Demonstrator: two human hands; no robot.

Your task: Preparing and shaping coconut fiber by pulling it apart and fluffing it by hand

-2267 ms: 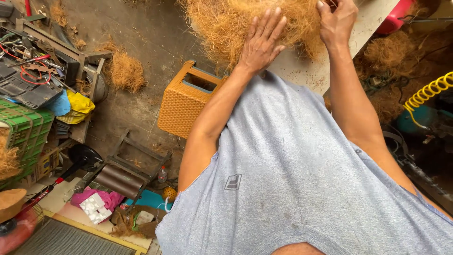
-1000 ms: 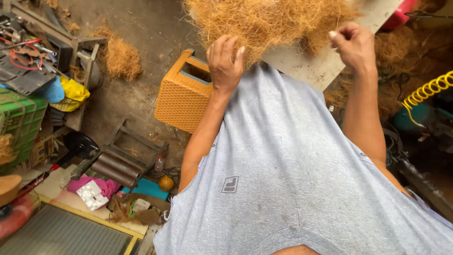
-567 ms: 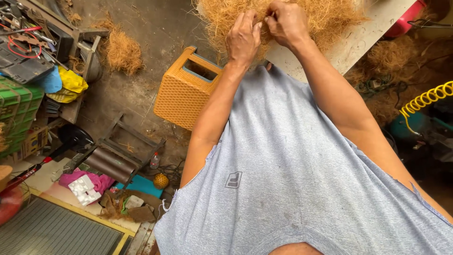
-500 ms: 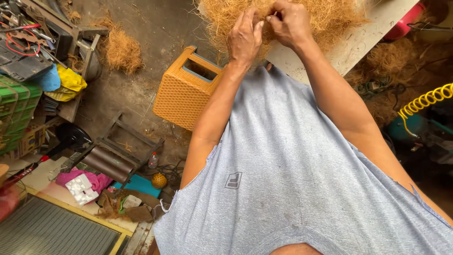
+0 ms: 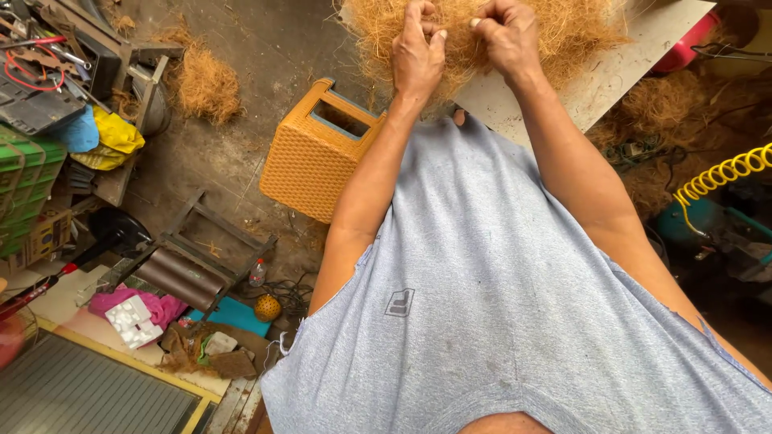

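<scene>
A big heap of tan coconut fibre (image 5: 563, 28) lies on a pale board (image 5: 595, 80) at the top of the head view. My left hand (image 5: 418, 52) is closed on a tuft of that fibre near the heap's front edge. Close beside it, my right hand (image 5: 505, 36) pinches fibre from the same heap, its fingers curled in. The two hands are almost touching. My grey sleeveless shirt (image 5: 498, 305) fills the lower middle of the view.
An orange woven plastic stool (image 5: 318, 153) stands on the dirt floor below the board. A smaller fibre clump (image 5: 207, 84) lies to the left. Tools, green crates (image 5: 20, 185), a metal roller frame (image 5: 181, 269) and rags crowd the left. A yellow coiled hose (image 5: 724, 173) hangs at the right.
My hands were apart, fingers spread over the fibre. They have come together at the heap's front and closed on the fibre. The view shifted slightly.
</scene>
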